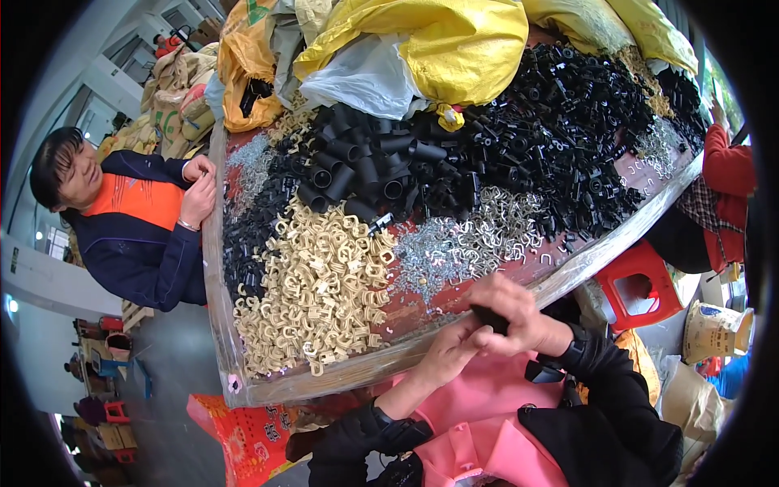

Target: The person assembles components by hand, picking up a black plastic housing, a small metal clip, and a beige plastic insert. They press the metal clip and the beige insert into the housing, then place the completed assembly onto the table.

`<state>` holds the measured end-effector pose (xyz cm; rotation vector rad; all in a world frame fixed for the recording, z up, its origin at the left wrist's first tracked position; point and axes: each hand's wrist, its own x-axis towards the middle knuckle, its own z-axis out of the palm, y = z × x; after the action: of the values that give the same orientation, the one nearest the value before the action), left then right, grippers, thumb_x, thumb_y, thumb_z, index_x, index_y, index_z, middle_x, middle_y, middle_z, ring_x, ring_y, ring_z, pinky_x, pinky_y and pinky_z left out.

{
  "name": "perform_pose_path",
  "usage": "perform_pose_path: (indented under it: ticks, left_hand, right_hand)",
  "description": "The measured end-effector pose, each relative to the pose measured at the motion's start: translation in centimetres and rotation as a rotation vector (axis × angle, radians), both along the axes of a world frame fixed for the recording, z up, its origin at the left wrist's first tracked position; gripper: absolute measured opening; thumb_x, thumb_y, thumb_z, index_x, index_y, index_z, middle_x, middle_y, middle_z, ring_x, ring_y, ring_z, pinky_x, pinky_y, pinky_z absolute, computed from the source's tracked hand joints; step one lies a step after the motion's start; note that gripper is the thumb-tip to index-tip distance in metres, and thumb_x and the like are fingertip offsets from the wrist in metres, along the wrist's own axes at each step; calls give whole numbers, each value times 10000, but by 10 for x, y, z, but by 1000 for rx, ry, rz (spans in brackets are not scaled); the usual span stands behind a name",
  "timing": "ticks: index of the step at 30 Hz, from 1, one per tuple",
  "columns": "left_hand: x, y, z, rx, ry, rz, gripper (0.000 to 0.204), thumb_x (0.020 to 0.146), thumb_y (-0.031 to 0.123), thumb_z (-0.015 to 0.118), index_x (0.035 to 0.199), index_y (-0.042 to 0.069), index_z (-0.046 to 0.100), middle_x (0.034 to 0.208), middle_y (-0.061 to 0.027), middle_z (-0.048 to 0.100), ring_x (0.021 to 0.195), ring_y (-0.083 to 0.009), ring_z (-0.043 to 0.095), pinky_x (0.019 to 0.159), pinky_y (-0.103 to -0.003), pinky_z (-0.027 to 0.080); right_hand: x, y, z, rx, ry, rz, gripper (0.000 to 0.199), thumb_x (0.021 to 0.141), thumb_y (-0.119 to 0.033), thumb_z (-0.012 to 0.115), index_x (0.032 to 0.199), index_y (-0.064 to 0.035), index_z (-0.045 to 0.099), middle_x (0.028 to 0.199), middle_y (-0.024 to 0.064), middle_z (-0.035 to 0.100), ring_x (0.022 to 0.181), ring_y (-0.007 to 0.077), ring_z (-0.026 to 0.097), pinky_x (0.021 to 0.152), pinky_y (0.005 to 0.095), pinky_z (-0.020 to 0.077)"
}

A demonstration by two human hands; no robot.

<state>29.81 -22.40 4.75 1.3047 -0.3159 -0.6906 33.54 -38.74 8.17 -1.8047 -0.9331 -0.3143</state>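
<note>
Just past the table's near edge, over my pink apron, both hands meet around a small black plastic part [490,319]. My right hand [523,315] is closed on it from the right, fingers curled over its top. From the lower left, my left hand [448,354] pinches at its lower end, fingertips partly hidden. The part's exact kind cannot be made out. Nearest the hands on the table lie silvery U-shaped metal clips [497,231] and a pile of small screws [430,258]. Left of these is a heap of cream plastic clips [312,292].
Black pipe-like tubes [345,162] and a wide heap of black plastic parts [560,122] cover the far table. Yellow sacks [462,49] lie behind. A co-worker [138,211] sits at the left edge. A red stool [641,284] stands at right, with another person in red beyond.
</note>
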Motion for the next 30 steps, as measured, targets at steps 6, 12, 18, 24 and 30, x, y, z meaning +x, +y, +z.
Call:
perform_pose_path:
  ticks: [6, 12, 18, 24, 30]
  left_hand:
    - [5, 1, 17, -21, 187, 149, 388, 869, 295, 450, 1116, -5, 454, 898, -79, 571, 772, -107, 539, 681, -225, 426]
    - [13, -14, 11, 17, 84, 342, 441, 870, 322, 432, 1147, -21, 421, 923, -99, 564, 811, -124, 535, 715, -254, 423]
    - [25, -27, 32, -233, -45, 222, 684, 781, 521, 453, 1173, -35, 379, 971, -147, 527, 918, -186, 499, 811, -308, 389]
    - [15, -21, 42, -282, -77, 75, 893, 676, 654, 473, 1225, -32, 312, 1049, -191, 466, 983, -226, 461, 874, -333, 352]
    - [12, -20, 46, -282, -16, 95, 909, 669, 650, 480, 1247, -23, 283, 1080, -188, 442, 993, -222, 453, 877, -331, 347]
  right_hand:
    - [-1, -56, 9, 16, 161, -115, 447, 703, -362, 581, 878, 48, 552, 832, 148, 572, 763, 270, 564, 681, 349, 453]
    - [-22, -46, 2, 45, 300, -34, 478, 704, -399, 580, 868, 49, 561, 826, 141, 583, 765, 270, 574, 705, 351, 453]
    - [-24, -6, 14, 138, 378, 310, 365, 668, -246, 658, 894, 20, 553, 853, 124, 573, 780, 254, 562, 703, 318, 454]
    - [-22, -1, 12, 142, 397, 415, 378, 666, -252, 668, 912, 12, 555, 873, 127, 573, 806, 256, 560, 736, 324, 444]
    - [-23, 2, 7, 151, 396, 438, 392, 666, -268, 671, 921, 7, 559, 870, 125, 578, 814, 261, 559, 744, 332, 438]
